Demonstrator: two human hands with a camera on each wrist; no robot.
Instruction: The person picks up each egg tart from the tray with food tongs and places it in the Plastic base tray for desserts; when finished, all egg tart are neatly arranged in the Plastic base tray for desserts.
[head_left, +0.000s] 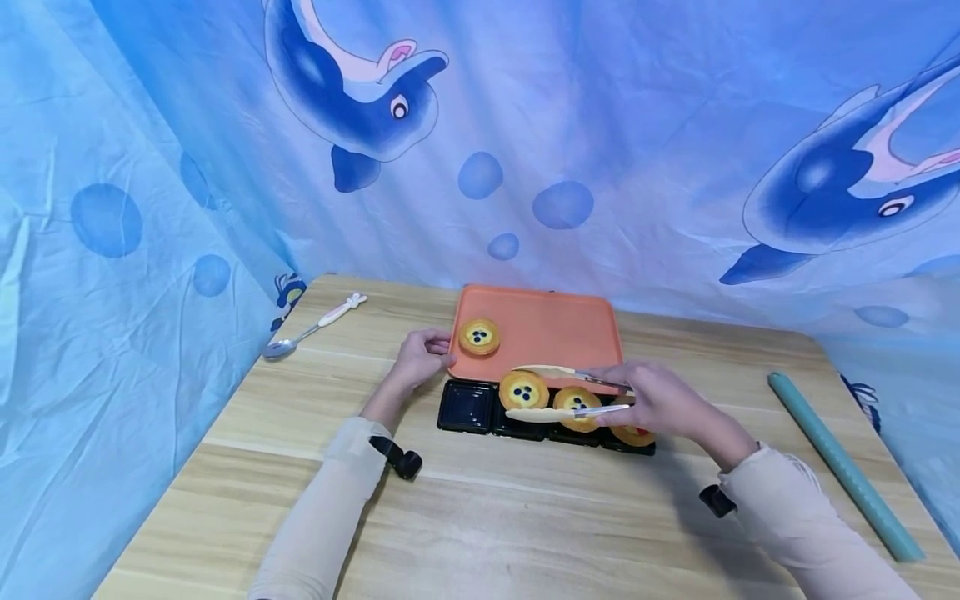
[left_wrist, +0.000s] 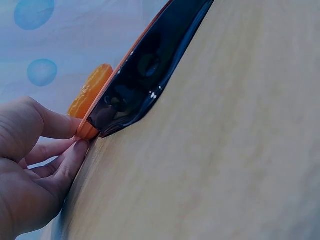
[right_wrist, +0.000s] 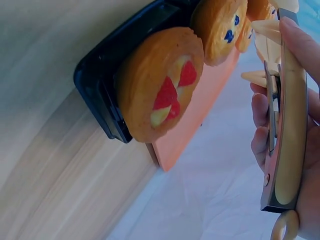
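My right hand (head_left: pixel 660 400) grips a pair of tongs (right_wrist: pixel 292 130), whose cream arms (head_left: pixel 551 414) spread above the black compartment tray (head_left: pixel 467 407). A blueberry tart (head_left: pixel 524 390) lies between the tong arms, over the second compartment; whether they touch it I cannot tell. Another blueberry tart (head_left: pixel 576 407) sits in the third compartment. The rightmost one holds a tart with red fruit (right_wrist: pixel 160 90), partly hidden by my hand in the head view. My left hand (head_left: pixel 422 357) pinches the left edge of the orange tray (head_left: pixel 555 325), where one blueberry tart (head_left: pixel 478 337) lies.
A spoon (head_left: pixel 330 317) with a white handle lies at the table's back left. On the right side rests a long green roll (head_left: pixel 843 462). Blue cloth with dolphins (head_left: pixel 525 125) hangs behind the wooden table (head_left: pixel 480 525).
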